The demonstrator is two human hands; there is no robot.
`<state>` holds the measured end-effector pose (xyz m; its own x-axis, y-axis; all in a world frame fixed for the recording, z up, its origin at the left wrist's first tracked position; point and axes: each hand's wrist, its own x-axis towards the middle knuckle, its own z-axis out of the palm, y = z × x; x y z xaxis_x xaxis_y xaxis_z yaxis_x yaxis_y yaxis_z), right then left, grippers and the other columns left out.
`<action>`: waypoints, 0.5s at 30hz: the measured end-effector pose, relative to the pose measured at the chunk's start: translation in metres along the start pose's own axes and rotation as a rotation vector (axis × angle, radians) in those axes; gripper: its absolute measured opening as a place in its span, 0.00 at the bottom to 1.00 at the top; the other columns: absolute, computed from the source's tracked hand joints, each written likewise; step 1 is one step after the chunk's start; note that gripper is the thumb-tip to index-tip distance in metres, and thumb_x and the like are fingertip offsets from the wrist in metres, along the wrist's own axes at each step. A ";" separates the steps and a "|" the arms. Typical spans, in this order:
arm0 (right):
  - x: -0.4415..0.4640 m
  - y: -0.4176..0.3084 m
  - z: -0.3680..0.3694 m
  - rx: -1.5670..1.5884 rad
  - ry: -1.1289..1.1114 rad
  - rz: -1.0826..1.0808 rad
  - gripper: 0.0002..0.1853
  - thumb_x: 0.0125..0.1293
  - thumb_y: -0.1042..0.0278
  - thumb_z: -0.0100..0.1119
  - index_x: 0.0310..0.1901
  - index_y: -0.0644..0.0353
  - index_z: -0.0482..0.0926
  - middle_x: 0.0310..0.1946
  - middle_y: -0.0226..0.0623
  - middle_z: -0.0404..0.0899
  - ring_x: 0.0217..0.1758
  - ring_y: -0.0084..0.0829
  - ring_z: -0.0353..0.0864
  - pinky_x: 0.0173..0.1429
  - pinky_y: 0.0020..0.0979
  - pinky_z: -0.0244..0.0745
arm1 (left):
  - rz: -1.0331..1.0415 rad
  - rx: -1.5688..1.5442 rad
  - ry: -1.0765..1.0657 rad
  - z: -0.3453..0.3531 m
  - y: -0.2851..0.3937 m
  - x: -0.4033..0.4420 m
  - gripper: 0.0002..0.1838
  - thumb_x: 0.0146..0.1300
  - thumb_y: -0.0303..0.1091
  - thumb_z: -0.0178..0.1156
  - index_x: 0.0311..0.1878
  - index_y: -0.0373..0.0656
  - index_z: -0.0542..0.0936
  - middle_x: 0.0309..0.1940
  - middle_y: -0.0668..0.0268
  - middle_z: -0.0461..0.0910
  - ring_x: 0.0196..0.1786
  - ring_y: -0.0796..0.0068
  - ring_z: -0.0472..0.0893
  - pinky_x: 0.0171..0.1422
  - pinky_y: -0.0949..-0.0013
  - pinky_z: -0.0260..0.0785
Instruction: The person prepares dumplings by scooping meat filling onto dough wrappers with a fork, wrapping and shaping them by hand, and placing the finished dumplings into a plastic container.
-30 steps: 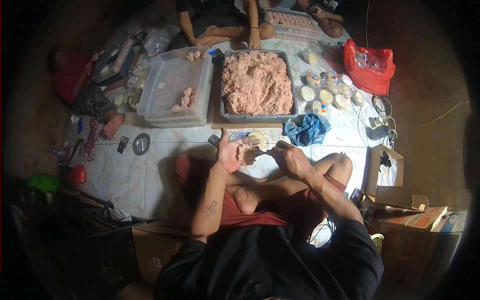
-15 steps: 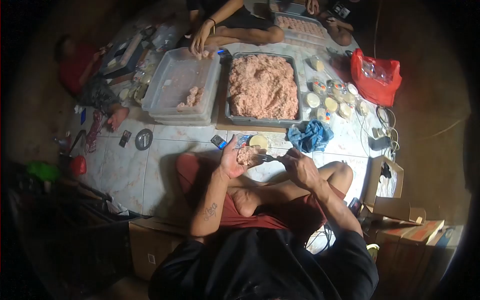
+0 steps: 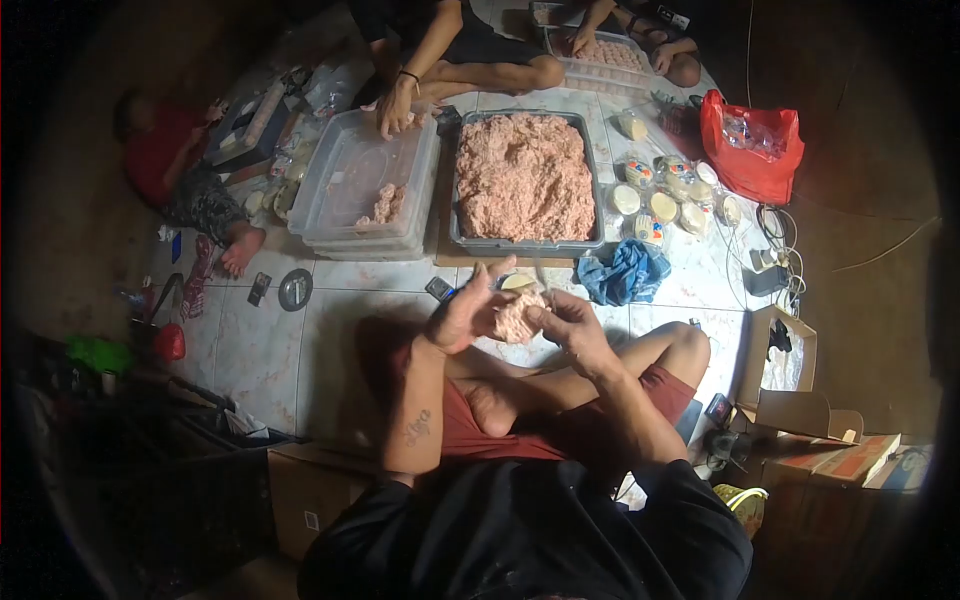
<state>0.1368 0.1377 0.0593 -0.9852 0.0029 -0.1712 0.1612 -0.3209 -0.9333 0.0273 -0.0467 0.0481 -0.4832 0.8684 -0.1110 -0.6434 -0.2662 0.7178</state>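
A lump of minced meat mixture [image 3: 518, 318] is between my two hands, above my crossed legs. My right hand [image 3: 577, 335] is closed on its right side, thumb pressed against the front. My left hand [image 3: 463, 315] is open at the lump's left edge, fingers apart; whether fingers under the lump support it is hidden. A thin upright piece just past the lump may be the fork, but I cannot make it out. Beyond my hands stands a grey tub [image 3: 452, 228] heaped with the meat mixture [image 3: 525, 175]. A round pale-lidded container [image 3: 517, 282] is partly covered by my hands.
Stacked clear plastic boxes [image 3: 312, 228] stand left of the tub, with a co-worker's hand [image 3: 397, 108] inside the top one. Right are wrapped round containers [image 3: 662, 208], a blue cloth [image 3: 625, 272] and a red bag [image 3: 752, 150]. An open carton [image 3: 800, 360] and cables lie farther right.
The dark fork over my left palm no longer shows there. My right hand has come left onto the meat lump, now raised between both hands. The co-worker's hand has reached lower into the box.
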 end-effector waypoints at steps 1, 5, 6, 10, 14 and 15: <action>-0.001 -0.012 0.002 -0.002 -0.021 0.001 0.16 0.71 0.63 0.65 0.52 0.67 0.80 0.41 0.29 0.83 0.42 0.18 0.78 0.50 0.25 0.74 | -0.032 0.207 0.024 0.003 0.012 -0.005 0.37 0.77 0.61 0.43 0.77 0.44 0.59 0.65 0.53 0.73 0.61 0.66 0.79 0.60 0.62 0.77; 0.005 -0.023 0.011 -0.204 0.016 -0.174 0.18 0.74 0.65 0.61 0.57 0.70 0.77 0.43 0.33 0.83 0.44 0.18 0.78 0.49 0.25 0.74 | 0.451 1.036 0.067 -0.016 -0.049 0.005 0.22 0.67 0.26 0.60 0.65 0.40 0.74 0.57 0.59 0.81 0.56 0.65 0.82 0.60 0.63 0.75; 0.003 -0.020 0.006 -0.204 0.015 -0.167 0.18 0.74 0.65 0.61 0.57 0.70 0.77 0.43 0.33 0.83 0.44 0.18 0.78 0.49 0.25 0.74 | 0.502 1.144 0.087 -0.012 -0.044 0.002 0.18 0.66 0.27 0.61 0.59 0.39 0.78 0.53 0.58 0.83 0.56 0.63 0.82 0.61 0.61 0.74; -0.005 0.004 -0.016 -0.289 0.276 -0.294 0.15 0.76 0.64 0.57 0.55 0.67 0.79 0.39 0.30 0.81 0.42 0.18 0.75 0.48 0.23 0.71 | 0.647 1.126 0.244 -0.011 -0.039 0.009 0.15 0.62 0.26 0.65 0.53 0.38 0.82 0.44 0.59 0.85 0.46 0.67 0.85 0.53 0.64 0.76; -0.023 0.059 -0.022 0.024 0.196 -0.032 0.11 0.76 0.65 0.57 0.48 0.63 0.83 0.30 0.22 0.74 0.34 0.16 0.69 0.40 0.22 0.66 | 0.721 1.209 0.414 -0.026 -0.050 0.019 0.18 0.55 0.31 0.75 0.49 0.39 0.82 0.39 0.60 0.85 0.44 0.65 0.84 0.52 0.62 0.76; -0.024 0.065 -0.019 0.047 0.187 -0.023 0.10 0.76 0.66 0.57 0.48 0.63 0.83 0.31 0.22 0.74 0.34 0.15 0.69 0.40 0.22 0.66 | 0.717 1.167 0.476 -0.026 -0.051 0.021 0.22 0.51 0.33 0.79 0.48 0.40 0.82 0.39 0.60 0.85 0.43 0.63 0.84 0.52 0.60 0.76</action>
<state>0.1724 0.1345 -0.0028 -0.9600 0.1854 -0.2099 0.1317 -0.3623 -0.9227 0.0349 -0.0257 -0.0085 -0.7845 0.4170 0.4589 0.5454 0.1119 0.8307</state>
